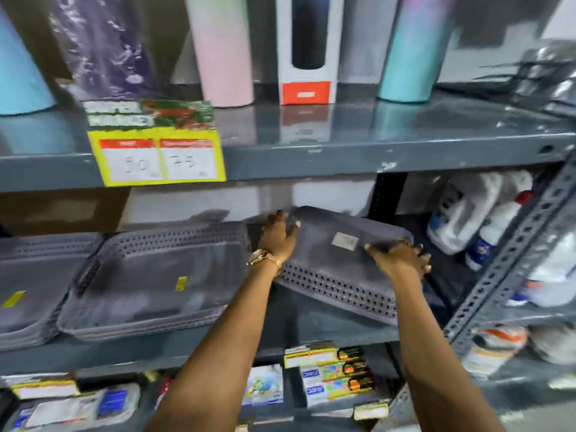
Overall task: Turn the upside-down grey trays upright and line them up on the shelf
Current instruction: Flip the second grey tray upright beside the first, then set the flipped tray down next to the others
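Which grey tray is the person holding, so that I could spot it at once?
Look at the middle shelf of the grey metal rack. The held tray is right of the upright tray stacks, between the left hand and right hand. Unlike them it is upside down and tilted, with a pale sticker on its base.

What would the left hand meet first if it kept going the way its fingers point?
The left hand grips the far-left end of the upside-down tray, fingers aimed up and back. Straight on, it would probably meet the back wall under the upper shelf, though depth is unclear.
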The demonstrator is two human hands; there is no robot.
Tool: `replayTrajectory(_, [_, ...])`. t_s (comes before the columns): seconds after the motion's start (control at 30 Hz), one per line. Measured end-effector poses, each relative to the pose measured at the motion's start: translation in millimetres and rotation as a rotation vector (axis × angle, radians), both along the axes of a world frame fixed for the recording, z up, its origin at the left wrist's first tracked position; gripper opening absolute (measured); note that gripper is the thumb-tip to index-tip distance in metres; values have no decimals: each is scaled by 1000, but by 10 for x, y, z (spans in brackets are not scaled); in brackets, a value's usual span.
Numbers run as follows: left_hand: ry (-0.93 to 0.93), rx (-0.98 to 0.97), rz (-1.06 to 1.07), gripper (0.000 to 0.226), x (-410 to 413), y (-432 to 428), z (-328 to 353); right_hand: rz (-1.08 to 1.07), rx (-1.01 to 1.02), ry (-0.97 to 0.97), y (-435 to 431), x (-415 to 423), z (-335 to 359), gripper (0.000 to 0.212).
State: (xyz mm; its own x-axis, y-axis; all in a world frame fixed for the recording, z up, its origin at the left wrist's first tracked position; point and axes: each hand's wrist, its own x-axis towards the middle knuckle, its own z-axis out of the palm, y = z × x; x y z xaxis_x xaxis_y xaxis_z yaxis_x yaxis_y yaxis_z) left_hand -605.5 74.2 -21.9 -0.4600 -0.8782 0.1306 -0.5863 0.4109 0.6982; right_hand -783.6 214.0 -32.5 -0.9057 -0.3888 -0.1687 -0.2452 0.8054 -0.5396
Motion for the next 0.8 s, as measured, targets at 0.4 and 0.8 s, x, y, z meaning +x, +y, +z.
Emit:
replayTrajectory(0.4, [7, 290, 127, 62, 191, 67, -380, 132, -485, -499, 29, -456, -295, 62])
replayTrajectory(0.8, [429, 432, 259, 73, 389, 333, -152, 232, -850, -462, 232, -564, 21, 78])
